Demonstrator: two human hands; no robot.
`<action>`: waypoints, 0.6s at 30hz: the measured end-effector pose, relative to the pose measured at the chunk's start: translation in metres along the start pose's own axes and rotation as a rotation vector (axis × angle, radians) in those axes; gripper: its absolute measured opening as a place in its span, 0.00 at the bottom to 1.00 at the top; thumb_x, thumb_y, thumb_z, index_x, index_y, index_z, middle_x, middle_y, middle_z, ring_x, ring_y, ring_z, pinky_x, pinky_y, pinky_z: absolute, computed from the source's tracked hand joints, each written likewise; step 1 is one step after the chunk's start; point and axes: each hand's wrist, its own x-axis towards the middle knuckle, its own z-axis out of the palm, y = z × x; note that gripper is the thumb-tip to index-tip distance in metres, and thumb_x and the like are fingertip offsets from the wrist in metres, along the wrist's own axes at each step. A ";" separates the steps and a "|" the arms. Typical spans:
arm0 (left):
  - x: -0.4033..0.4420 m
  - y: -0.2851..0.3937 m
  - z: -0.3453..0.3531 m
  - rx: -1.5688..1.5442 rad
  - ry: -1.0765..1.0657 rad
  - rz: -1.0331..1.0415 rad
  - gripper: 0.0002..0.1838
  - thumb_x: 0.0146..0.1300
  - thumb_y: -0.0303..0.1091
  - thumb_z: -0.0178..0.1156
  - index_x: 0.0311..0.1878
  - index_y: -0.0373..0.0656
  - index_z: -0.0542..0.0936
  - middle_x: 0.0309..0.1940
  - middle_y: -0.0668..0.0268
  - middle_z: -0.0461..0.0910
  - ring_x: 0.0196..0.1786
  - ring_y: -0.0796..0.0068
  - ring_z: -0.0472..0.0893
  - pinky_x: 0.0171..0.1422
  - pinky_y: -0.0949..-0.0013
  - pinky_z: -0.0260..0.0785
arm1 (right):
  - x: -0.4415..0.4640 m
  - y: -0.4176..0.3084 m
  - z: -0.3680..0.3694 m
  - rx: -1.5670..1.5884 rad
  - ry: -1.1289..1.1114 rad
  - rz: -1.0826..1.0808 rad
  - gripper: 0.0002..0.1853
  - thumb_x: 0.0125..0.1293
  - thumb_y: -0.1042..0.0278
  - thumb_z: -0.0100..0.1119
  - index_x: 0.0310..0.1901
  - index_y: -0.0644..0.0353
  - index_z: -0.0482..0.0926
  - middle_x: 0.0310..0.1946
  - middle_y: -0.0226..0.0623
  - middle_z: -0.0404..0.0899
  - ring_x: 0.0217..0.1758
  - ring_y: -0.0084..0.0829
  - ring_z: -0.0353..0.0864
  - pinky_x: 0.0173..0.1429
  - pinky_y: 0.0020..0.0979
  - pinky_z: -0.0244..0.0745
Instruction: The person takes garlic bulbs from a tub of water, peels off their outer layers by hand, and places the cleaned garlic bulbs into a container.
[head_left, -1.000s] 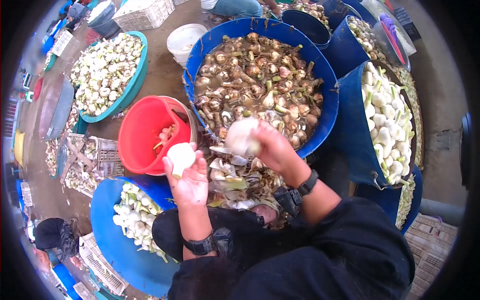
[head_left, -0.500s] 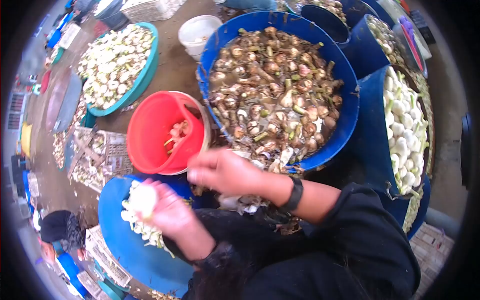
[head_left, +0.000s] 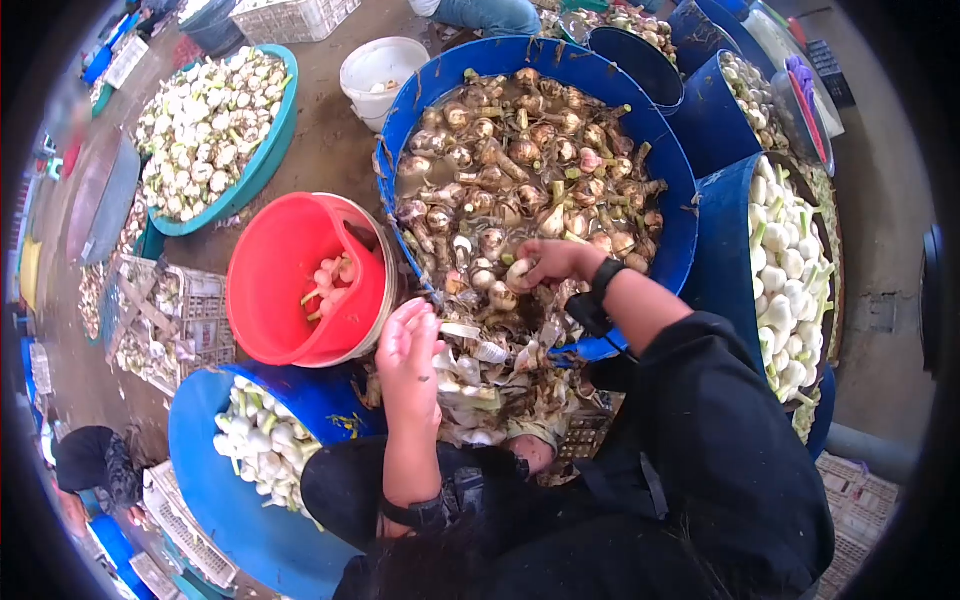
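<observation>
My right hand (head_left: 556, 262) is over the big blue tub (head_left: 683, 200) of brownish, unpeeled garlic in murky water. Its fingers close on a garlic bulb (head_left: 518, 276) near the tub's front side. My left hand (head_left: 408, 355) is raised palm up beside the red bucket (head_left: 290, 345), fingers stretched, with nothing visible in it. Torn garlic skins (head_left: 485, 375) are heaped between my hands and my lap. At lower left, cleaned white garlic (head_left: 262, 440) lies in a tilted blue basin (head_left: 215, 500).
A few pinkish bulbs (head_left: 330, 283) lie in the red bucket. Behind it are a white bucket (head_left: 383, 65) and a teal basin of garlic (head_left: 215, 135). White garlic fills a blue barrel (head_left: 720, 225) on the right. Another person (head_left: 95, 465) bends at far left.
My left hand no longer holds the white bulb and has moved right and up from the tilted basin. My right hand has reached into the big tub and taken hold of a bulb.
</observation>
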 end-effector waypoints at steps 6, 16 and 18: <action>-0.008 -0.017 0.015 -0.011 -0.336 -0.100 0.40 0.51 0.36 0.68 0.62 0.33 0.56 0.53 0.56 0.66 0.45 0.77 0.73 0.47 0.74 0.68 | -0.120 -0.086 0.090 -0.069 0.042 -0.644 0.23 0.49 0.79 0.63 0.47 0.57 0.69 0.40 0.29 0.73 0.41 0.18 0.71 0.44 0.22 0.71; -0.031 0.003 0.022 0.646 -0.050 0.801 0.30 0.40 0.22 0.63 0.51 0.38 0.67 0.44 0.56 0.69 0.49 0.58 0.72 0.54 0.62 0.64 | -0.166 -0.105 0.147 -0.324 0.673 -0.807 0.08 0.57 0.68 0.56 0.29 0.64 0.78 0.25 0.49 0.76 0.29 0.46 0.76 0.32 0.36 0.71; -0.031 0.006 0.018 0.725 -0.067 0.810 0.31 0.37 0.20 0.61 0.51 0.43 0.68 0.45 0.56 0.68 0.48 0.54 0.72 0.51 0.61 0.67 | -0.171 -0.107 0.147 -0.364 0.707 -0.782 0.09 0.55 0.67 0.56 0.24 0.63 0.76 0.22 0.49 0.73 0.27 0.49 0.73 0.29 0.39 0.68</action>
